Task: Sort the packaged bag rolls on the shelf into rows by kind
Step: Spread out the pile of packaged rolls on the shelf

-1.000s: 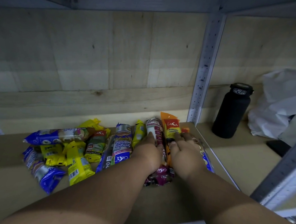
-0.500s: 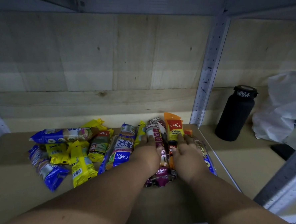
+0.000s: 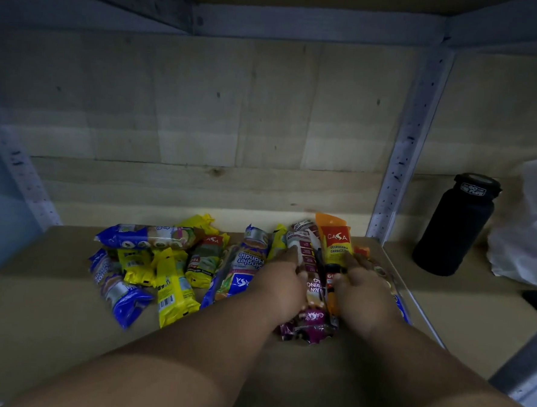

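Both hands reach onto the shelf [image 3: 48, 331] among the bag rolls; the left hand [image 3: 283, 281] lies palm down on the maroon roll [image 3: 310, 300], fingers bent over it and fingertips near its white-labelled end; the right hand [image 3: 361, 287] rests beside it, fingers curled on the orange roll [image 3: 335, 242], which points toward the back wall; the two rolls lie side by side between the hands, touching. Left of the left hand lies a blue roll [image 3: 244, 274] marked "Singlet Handle"; further left a loose heap of yellow rolls [image 3: 174, 288] and blue ones, unsorted, some crossing others. A black bottle [image 3: 454, 224] stands upright in the next bay, past the metal post [image 3: 405, 148]; a white bag [image 3: 529, 238] sits just beside it.
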